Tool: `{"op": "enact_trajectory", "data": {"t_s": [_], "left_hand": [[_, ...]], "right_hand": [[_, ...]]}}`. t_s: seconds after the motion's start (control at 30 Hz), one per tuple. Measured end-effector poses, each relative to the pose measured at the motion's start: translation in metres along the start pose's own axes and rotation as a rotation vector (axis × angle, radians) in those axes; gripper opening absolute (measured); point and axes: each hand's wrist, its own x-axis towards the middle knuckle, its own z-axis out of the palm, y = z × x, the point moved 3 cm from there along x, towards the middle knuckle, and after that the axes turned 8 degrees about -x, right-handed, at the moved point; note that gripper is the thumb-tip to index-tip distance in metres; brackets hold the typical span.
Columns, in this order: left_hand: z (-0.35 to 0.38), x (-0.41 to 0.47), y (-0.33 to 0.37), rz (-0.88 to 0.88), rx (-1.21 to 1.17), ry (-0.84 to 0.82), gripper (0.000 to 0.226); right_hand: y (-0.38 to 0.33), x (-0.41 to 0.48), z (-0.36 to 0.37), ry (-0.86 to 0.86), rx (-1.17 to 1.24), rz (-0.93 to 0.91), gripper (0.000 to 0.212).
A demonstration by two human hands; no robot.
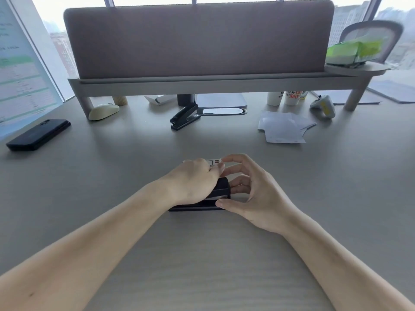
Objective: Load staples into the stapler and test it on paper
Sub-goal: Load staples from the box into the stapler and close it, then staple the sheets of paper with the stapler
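A black stapler [221,194] lies on the grey desk in front of me. My left hand [193,182] rests over its top and covers most of it. My right hand [249,189] is at its right end, thumb against the base, fingers curled and apart. A small white staple box [213,162] shows just behind my fingertips, partly hidden. Whether the stapler's magazine is open is hidden by my left hand. A pile of white paper slips [284,127] lies at the far right.
A second black stapler [185,116] sits further back at centre. A dark phone [38,134] lies at the left, a cream mouse [103,111] under the desk shelf [202,83], cups [284,97] and a small grey device [323,106] at the right.
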Motion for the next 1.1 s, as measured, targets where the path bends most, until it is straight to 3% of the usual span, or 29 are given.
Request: {"op": "enact_trajectory", "data": {"t_s": [0.27, 0.47, 0.63, 0.73, 0.97, 1.1], "left_hand": [[0.004, -0.003, 0.002, -0.017, -0.089, 0.048, 0.052], [0.009, 0.004, -0.003, -0.066, -0.005, 0.109, 0.045], [0.004, 0.004, -0.005, -0.008, 0.006, 0.050, 0.066], [0.002, 0.006, -0.003, 0.010, 0.014, 0.041, 0.066], [0.009, 0.002, -0.003, 0.059, -0.008, 0.107, 0.062], [0.011, 0.001, -0.006, 0.060, -0.028, 0.144, 0.062]], "right_hand": [[0.001, 0.000, 0.000, -0.002, -0.013, -0.021, 0.071], [0.003, 0.001, 0.000, 0.000, -0.027, -0.027, 0.070], [0.006, 0.001, 0.000, 0.001, -0.030, -0.026, 0.073], [0.006, 0.000, -0.003, -0.012, 0.053, -0.007, 0.082], [0.019, 0.014, -0.029, 0.337, 0.399, 0.102, 0.025], [0.048, 0.042, -0.072, 0.541, 0.272, 0.303, 0.029]]}}
